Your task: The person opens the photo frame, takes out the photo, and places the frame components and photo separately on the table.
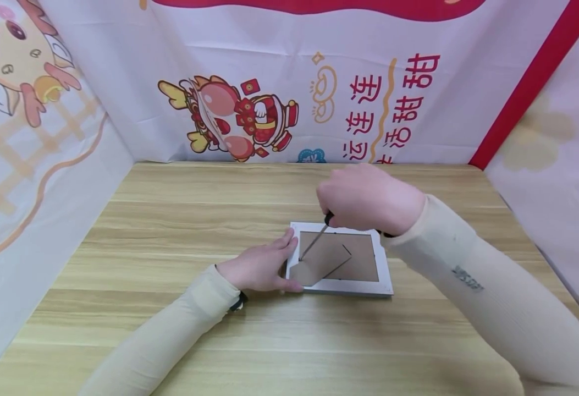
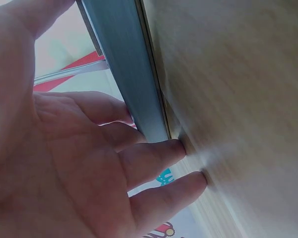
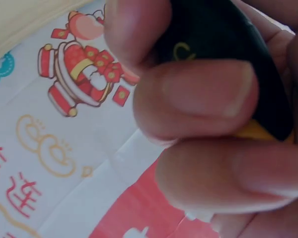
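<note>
A picture frame (image 1: 385,275) with a white border lies on the table, its brown backing (image 1: 360,250) facing up. My left hand (image 1: 262,267) holds its left end, thumb at the near corner and fingers along the side. In the left wrist view, two fingertips touch the frame's grey side (image 2: 121,64) while two others reach the tabletop. My right hand (image 1: 368,198) is above the frame, fingers curled around the dark handle (image 3: 213,34) of a screwdriver (image 1: 314,245). The slanted metal shaft puts its tip at the backing's left edge, by the white border.
The wood-grain table (image 1: 170,231) extends around the frame. A white printed cloth (image 1: 259,49) hangs behind it, and more cloth (image 1: 37,165) stands along the left side. Dark small tabs dot the backing's edges.
</note>
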Motion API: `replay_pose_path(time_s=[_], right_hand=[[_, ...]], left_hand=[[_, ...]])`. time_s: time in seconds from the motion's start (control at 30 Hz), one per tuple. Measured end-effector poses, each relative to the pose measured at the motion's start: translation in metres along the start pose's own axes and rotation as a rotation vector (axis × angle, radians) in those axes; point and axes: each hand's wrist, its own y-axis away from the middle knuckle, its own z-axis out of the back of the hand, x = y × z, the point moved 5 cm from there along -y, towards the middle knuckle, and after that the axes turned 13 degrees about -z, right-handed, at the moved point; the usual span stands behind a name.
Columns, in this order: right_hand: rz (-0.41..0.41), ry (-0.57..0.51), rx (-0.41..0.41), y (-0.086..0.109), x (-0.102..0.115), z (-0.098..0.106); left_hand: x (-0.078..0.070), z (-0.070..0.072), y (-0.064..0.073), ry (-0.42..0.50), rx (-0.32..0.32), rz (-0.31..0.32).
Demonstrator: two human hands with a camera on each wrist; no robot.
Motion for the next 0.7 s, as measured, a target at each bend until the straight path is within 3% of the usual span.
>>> replay_pose_path(time_s=[0.47,0.7], right_hand=[[0.056,0.148,-0.033,-0.010,0.044,0.020],[0.041,0.222,0.036,-0.018,0.061,0.023]], left_hand=[[0.000,-0.001,-0.001,0.002,-0.008,-0.042],[0.002,-0.002,-0.002,0.022,0.019,-0.011]])
